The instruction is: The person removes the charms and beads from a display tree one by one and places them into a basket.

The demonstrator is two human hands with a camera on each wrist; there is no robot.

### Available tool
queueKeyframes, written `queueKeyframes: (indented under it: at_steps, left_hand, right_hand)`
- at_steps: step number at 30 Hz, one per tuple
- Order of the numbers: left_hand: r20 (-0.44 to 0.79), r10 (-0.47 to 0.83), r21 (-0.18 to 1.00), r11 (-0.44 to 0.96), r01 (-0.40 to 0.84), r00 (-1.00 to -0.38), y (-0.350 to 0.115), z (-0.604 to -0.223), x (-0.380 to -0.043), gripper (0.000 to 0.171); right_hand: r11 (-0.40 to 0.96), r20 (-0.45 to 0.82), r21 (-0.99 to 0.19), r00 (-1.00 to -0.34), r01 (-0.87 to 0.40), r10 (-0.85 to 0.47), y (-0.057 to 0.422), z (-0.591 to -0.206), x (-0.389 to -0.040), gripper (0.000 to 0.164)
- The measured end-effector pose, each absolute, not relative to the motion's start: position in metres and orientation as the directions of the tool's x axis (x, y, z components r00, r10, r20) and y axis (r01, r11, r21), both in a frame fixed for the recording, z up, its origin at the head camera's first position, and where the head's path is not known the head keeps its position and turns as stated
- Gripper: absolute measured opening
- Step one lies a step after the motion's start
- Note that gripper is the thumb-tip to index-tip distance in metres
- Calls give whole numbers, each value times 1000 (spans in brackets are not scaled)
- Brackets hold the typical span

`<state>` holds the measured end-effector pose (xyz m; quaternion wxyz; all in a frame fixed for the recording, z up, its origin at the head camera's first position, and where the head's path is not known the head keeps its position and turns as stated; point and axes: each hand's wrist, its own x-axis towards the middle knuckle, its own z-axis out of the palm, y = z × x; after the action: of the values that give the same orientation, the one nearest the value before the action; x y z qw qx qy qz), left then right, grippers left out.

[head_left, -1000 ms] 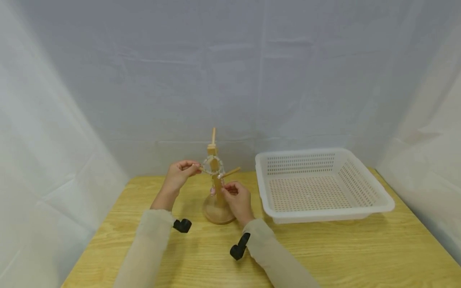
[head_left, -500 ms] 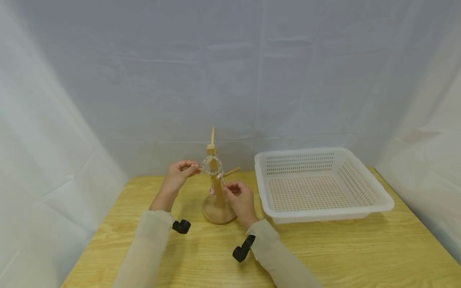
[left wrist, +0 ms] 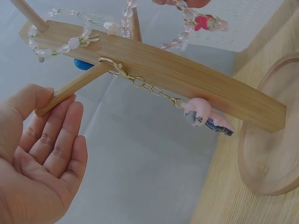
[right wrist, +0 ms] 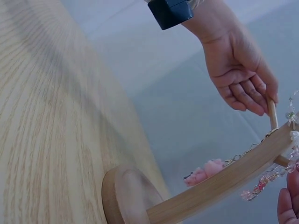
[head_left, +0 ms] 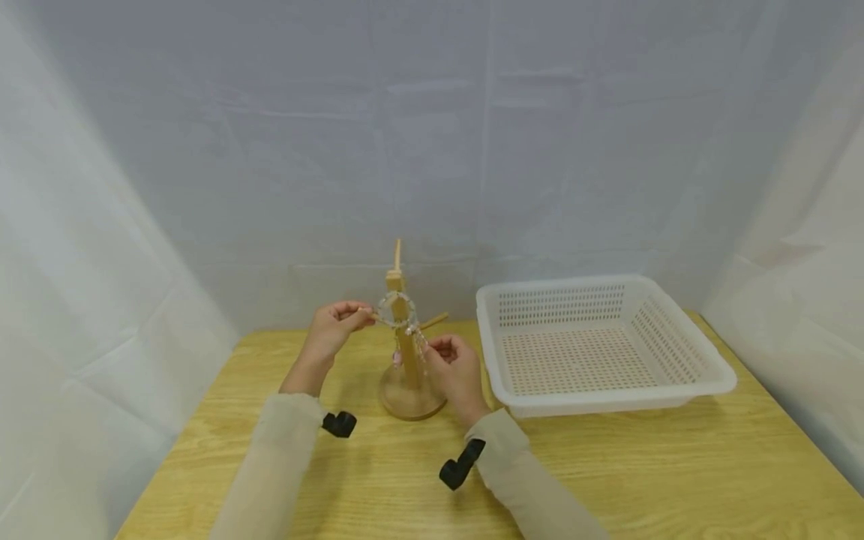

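A wooden stand with side pegs (head_left: 409, 360) rises from a round base on the table. My left hand (head_left: 329, 328) pinches the tip of its left peg (left wrist: 77, 86) between thumb and fingers. From that peg a keychain with a gold clasp and pink figure (left wrist: 196, 111) hangs along the post. My right hand (head_left: 460, 376) pinches a pink beaded bracelet (right wrist: 264, 184) at the stand's right peg (head_left: 435, 320); its fingertips are partly cut off in the wrist views. A clear beaded bracelet with green beads (left wrist: 73, 43) loops around the post's upper part.
On the right of the table (head_left: 641, 465) stands a white perforated plastic basket (head_left: 617, 397). A small blue object (left wrist: 84, 64) shows behind the post in the left wrist view. White cloth (head_left: 432, 150) hangs behind and at both sides.
My right hand has shifted slightly to the right, drawing the pink beaded strand outward from the post. My left hand stays at the peg tip.
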<state>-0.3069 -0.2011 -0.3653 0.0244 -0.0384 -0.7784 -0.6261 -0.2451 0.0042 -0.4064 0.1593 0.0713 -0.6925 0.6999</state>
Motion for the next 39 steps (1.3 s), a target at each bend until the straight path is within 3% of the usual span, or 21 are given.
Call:
queueKeyframes:
  at_steps: [39]
  left_hand:
    - [102,29,970,219,106,-994,-201,-367,-305,32]
  right_hand:
    - [-144,276,-943,-947,-300,161,13,-385,-244,9]
